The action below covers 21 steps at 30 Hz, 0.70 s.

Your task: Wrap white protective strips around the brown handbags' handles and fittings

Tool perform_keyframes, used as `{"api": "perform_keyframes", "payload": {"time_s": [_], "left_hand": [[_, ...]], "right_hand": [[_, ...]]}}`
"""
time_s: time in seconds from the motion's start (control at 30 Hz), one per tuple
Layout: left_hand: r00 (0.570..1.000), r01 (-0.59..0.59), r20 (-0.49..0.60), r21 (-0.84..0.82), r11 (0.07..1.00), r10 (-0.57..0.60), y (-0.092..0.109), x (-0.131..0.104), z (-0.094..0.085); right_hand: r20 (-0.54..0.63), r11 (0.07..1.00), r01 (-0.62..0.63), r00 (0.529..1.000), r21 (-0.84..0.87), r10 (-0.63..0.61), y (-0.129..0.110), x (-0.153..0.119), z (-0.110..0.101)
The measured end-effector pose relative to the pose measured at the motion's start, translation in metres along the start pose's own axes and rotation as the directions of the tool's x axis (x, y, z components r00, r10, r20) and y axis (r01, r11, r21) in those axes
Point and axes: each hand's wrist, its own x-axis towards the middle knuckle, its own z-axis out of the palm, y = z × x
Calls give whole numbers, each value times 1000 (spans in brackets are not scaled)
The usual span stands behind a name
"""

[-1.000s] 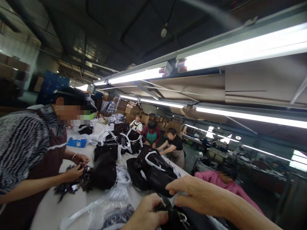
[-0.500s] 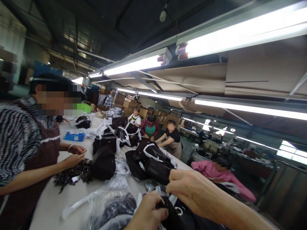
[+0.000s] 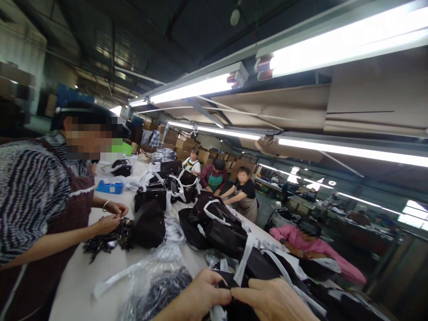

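Note:
At the near edge of the table, my left hand (image 3: 200, 292) pinches a dark edge of a black bag (image 3: 257, 265) between thumb and fingers. My right hand (image 3: 272, 296) is closed beside it, its fingertips meeting the left thumb at the black material. The exact piece between the fingertips is hidden. A white wrapped strap (image 3: 245, 258) rises from the bag just behind my hands. To the left of my left hand lies a clear plastic bag (image 3: 163, 285) with dark pieces inside.
Black bags with white-wrapped handles (image 3: 217, 214) are piled along the table (image 3: 76, 285). At left, a co-worker in a brown apron (image 3: 80, 191) handles small dark strips (image 3: 107, 240). A blue tape dispenser (image 3: 109, 187) stands beyond. A person in pink (image 3: 329, 254) leans in at right.
My right hand has come down from its raised position above the bag to meet my left hand. The white strap behind now shows upright. The view has shifted slightly.

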Motion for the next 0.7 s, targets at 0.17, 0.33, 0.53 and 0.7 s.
{"api": "perform_keyframes", "payload": {"time_s": [0.17, 0.33, 0.53, 0.7], "left_hand": [[996, 90, 10, -63, 994, -89, -1, -1, -3], [996, 94, 6, -50, 994, -94, -7, 0, -6], [993, 47, -112, 3, 999, -47, -1, -1, -3], [988, -4, -156, 13, 1000, 6, -4, 0, 2]], "right_hand": [[-25, 994, 95, 995, -49, -96, 0, 6, 5], [-69, 991, 98, 993, 92, -91, 1, 5, 4], [-279, 941, -22, 953, 337, 122, 14, -6, 11], [-494, 967, -149, 837, 207, 235, 8, -7, 40]]}}
